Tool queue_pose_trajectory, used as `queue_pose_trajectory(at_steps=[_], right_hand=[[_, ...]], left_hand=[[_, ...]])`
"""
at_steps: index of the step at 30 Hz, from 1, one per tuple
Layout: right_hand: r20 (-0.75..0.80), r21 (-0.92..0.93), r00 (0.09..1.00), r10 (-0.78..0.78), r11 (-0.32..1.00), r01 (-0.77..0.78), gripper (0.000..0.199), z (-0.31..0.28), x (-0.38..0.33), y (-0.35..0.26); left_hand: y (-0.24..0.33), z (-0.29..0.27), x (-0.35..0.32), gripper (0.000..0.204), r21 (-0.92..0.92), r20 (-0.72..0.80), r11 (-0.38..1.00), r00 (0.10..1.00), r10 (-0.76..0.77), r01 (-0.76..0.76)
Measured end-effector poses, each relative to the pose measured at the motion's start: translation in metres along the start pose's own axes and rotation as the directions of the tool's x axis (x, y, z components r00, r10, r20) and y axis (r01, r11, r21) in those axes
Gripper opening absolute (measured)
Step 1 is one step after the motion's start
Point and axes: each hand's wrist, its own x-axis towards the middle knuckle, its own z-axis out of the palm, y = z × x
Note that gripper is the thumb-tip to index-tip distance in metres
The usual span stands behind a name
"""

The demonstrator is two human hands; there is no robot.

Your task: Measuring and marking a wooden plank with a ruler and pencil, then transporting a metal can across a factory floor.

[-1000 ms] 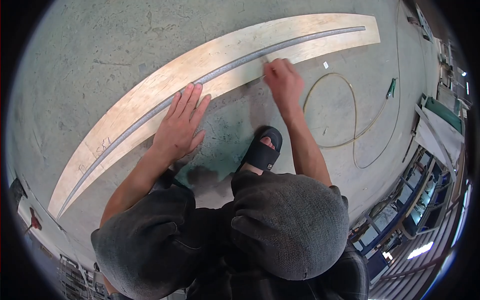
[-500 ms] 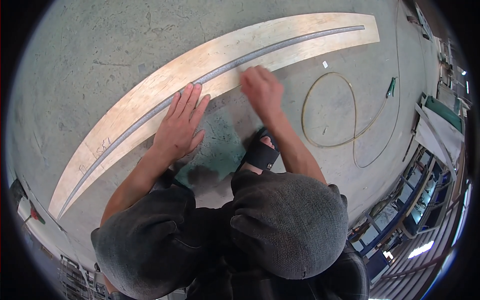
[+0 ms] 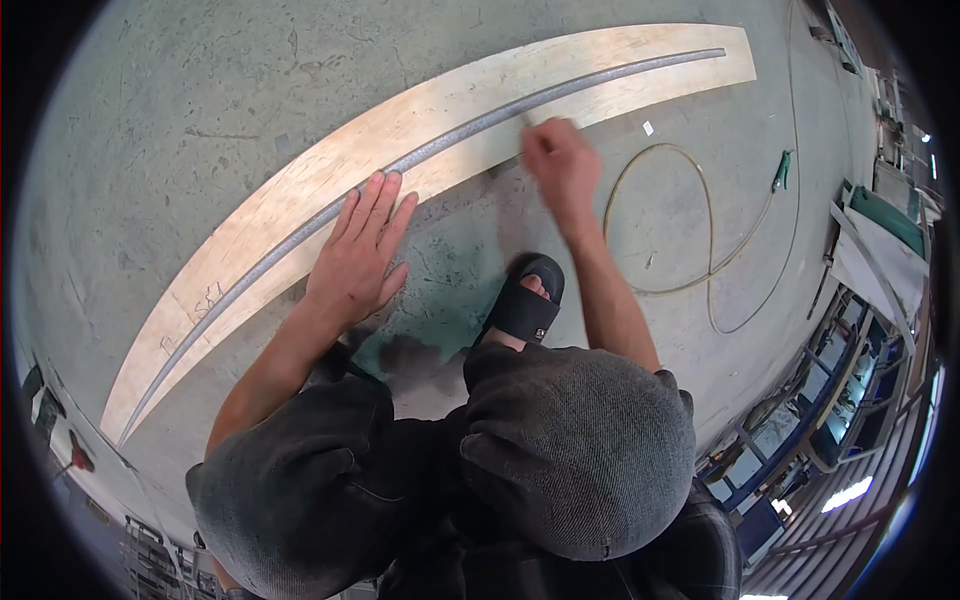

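In the head view, the board (image 3: pixel 340 165), pale and curved like a bow, lies on the floor (image 3: pixel 180 90), sweeping from lower left to upper right in front of the person; along it, well inside its edges over most of the length, lies the grey strip (image 3: pixel 450 137), which follows much the same curve. The left hand (image 3: pixel 352 268) has its fingers stretched out and nearly flat, fingertips laid on the strip and the rest across the near side of the board; it grasps nothing. The right hand (image 3: pixel 563 165) is blurred, its fingers curled in over the board's near edge, just beside the strip; a thin sliver seems to show there, but I cannot tell whether the fingers grip it. The board looks like thin plywood: fairly light, stiff edgewise, apt to flex across its face, so best taken by both long edges near the middle. The strip looks narrow and smooth, likely to roll or slide if unfixed; whether it is fastened, and whether it is metal or something softer, I cannot tell. Flat fingertips near mid-length seem a sensible hold, with a second grip nearer an end. A sandal (image 3: pixel 520 308) stands between the forearms, and to its right lies a looped hose (image 3: pixel 710 210).
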Motion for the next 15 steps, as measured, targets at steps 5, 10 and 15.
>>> queue_pose_trajectory(at_steps=[5,10,15], right_hand=[[-0.047,-0.052,0.993,0.106,0.993,-0.109,0.014,-0.021,0.019,0.031],[0.021,-0.088,0.998,-0.054,0.995,0.055,0.015,-0.016,0.012,0.024],[0.0,-0.118,0.995,-0.099,0.988,0.098,0.014,-0.02,0.02,0.027]], left_hand=[[0.003,0.0,0.004,0.087,0.003,-0.007,1.0,1.0,0.009,-0.009],[0.002,0.001,0.003,0.087,0.005,-0.005,1.0,1.0,0.009,-0.009],[0.003,-0.001,0.003,0.087,0.01,0.001,1.0,1.0,0.003,-0.003]])
